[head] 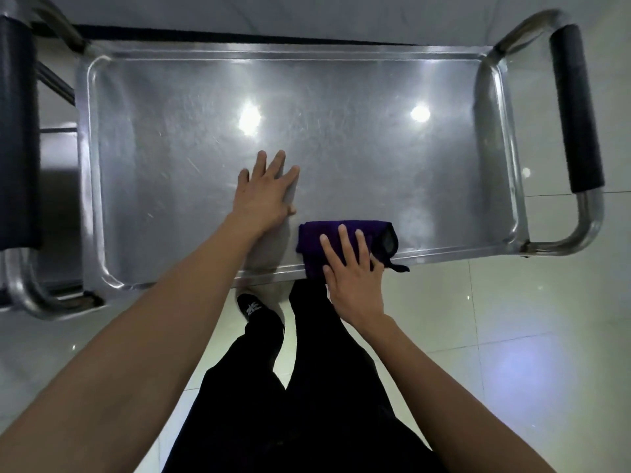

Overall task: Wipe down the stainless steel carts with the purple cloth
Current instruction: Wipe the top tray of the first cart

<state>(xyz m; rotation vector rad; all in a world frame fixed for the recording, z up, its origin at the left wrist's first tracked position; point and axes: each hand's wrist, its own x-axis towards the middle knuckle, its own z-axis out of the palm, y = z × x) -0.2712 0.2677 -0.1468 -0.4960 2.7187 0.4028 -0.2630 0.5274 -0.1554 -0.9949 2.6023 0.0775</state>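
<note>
Both hands' fingers flat and released, right hand (355,271) on purple cloth (317,237), left hand (266,192) on cart (341,131).

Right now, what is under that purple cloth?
The purple cloth lies on the cart's steel top, overhanging the near rim. The right hand presses it flat. The metal beneath is covered.

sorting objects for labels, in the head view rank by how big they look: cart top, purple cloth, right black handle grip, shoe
1. cart top
2. right black handle grip
3. purple cloth, partly under the right hand, so unsure against the grip
4. shoe, mostly hidden
</note>
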